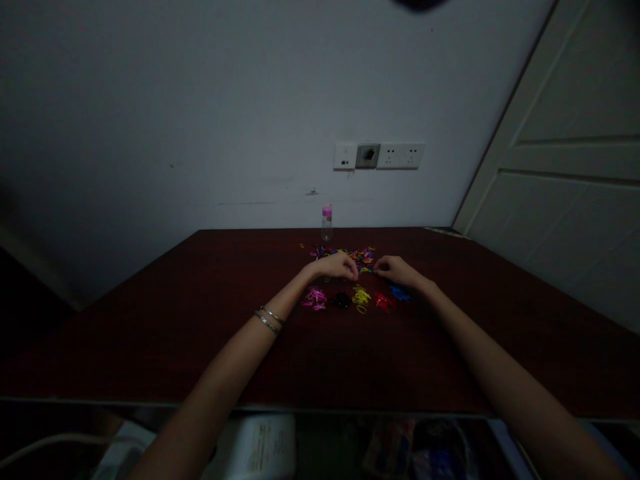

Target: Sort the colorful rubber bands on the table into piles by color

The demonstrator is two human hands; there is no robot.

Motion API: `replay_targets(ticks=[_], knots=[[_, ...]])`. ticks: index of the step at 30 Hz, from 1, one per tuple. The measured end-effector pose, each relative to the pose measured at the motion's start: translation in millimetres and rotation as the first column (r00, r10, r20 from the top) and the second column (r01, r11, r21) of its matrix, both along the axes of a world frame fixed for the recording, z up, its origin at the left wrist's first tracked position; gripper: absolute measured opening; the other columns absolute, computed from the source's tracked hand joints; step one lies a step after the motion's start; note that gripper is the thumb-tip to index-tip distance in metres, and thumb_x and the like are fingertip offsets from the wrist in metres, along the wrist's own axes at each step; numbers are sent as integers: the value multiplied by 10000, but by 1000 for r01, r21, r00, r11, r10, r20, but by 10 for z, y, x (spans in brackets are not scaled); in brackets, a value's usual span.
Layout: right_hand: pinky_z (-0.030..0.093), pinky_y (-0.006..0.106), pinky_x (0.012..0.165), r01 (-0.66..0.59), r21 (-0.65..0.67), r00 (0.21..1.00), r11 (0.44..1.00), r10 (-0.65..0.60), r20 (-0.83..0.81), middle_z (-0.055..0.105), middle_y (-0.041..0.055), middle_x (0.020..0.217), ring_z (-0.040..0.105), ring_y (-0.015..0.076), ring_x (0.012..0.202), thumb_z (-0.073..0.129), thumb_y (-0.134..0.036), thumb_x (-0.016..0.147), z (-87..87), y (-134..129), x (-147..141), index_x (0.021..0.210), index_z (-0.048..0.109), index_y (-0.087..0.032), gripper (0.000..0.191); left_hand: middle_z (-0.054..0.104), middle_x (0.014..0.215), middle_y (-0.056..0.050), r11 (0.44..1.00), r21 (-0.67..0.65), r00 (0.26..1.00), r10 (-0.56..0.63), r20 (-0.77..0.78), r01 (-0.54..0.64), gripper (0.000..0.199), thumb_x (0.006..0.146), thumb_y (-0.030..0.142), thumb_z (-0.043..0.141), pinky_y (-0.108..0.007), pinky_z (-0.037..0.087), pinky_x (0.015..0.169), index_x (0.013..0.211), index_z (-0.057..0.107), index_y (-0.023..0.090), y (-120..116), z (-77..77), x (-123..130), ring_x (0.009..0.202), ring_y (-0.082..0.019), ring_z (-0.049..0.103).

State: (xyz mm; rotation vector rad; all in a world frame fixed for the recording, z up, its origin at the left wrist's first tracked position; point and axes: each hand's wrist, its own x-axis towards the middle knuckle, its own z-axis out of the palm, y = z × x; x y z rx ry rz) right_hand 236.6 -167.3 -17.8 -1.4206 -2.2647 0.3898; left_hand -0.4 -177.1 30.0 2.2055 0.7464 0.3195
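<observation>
My left hand (pixel 344 266) is bent over the table with its fingers curled down at the near edge of a mixed heap of small coloured rubber bands (pixel 361 256). Facing it from the right, my right hand (pixel 395 269) has thumb and fingertips pinched together beside a few blue and yellow bands. What either hand's fingertips hold is too small and dark to make out. Nearer me lies a row of separate piles: pink bands (pixel 315 299), black bands (pixel 343 300), yellow bands (pixel 361 297), red bands (pixel 385 302) and blue bands (pixel 399 293), the last just under my right hand.
A small clear bottle with a pink cap (pixel 327 223) stands behind the heap, near the wall. Sockets (pixel 400 156) are set in the wall above the dark red table (pixel 200 307). A white door (pixel 565 153) is at right. Under the tabletop's front edge sits a white box (pixel 265 443).
</observation>
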Motion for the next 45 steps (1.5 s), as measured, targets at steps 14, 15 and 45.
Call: replay_targets(ticks=[14,15,45], knots=[[445,262,630,47,-74,989,996,-57,-137,667,60,730,584,169,666,568,-287,677,202,-55,197,731,672,-153,178,473,452,27,892,-87,881,452,143,-444,220,643,249,597,-191,257,424,751,670,71,338,-244,-496,417,-52,362],[445,264,626,41,-101,986,994,-57,-158,669,60,718,583,169,661,575,-292,670,235,-64,238,719,677,-151,181,489,464,21,890,-82,879,457,141,-449,206,637,234,592,-190,270,429,738,668,71,359,-252,-531,425,-55,377],[446,254,594,105,-232,985,967,-133,-107,666,56,718,583,162,648,577,-323,659,167,-84,408,780,678,-126,252,519,479,15,936,64,928,351,-121,-346,205,542,298,665,-199,309,469,591,620,104,454,-219,-803,449,-70,419]])
